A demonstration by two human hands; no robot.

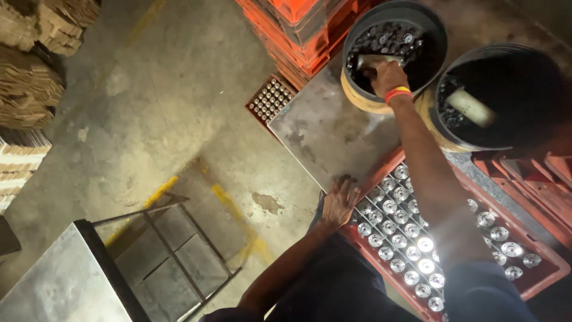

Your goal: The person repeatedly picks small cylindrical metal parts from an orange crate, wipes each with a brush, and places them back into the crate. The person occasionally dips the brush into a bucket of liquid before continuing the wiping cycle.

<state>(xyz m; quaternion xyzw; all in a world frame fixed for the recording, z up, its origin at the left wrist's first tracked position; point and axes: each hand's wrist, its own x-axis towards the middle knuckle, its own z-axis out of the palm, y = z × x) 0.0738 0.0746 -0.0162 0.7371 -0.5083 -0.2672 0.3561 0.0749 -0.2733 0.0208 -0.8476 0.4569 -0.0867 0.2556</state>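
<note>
My right hand (387, 76) reaches into a black bucket (438, 36) full of small dark caps and grips a pale scoop (374, 59) there; a red and yellow band circles its wrist. My left hand (339, 201) rests with fingers spread on the near left corner of a red crate (539, 271) that holds several rows of capped bottles (405, 244). The crate sits on a grey metal table (322, 128).
A second black bucket (524, 65) with another pale scoop (471, 107) stands to the right. Stacked orange crates (298, 30) and a low crate of bottles (269, 100) sit on the concrete floor. Cardboard stacks (27, 89) lie at left. A metal stand (59, 283) is at bottom left.
</note>
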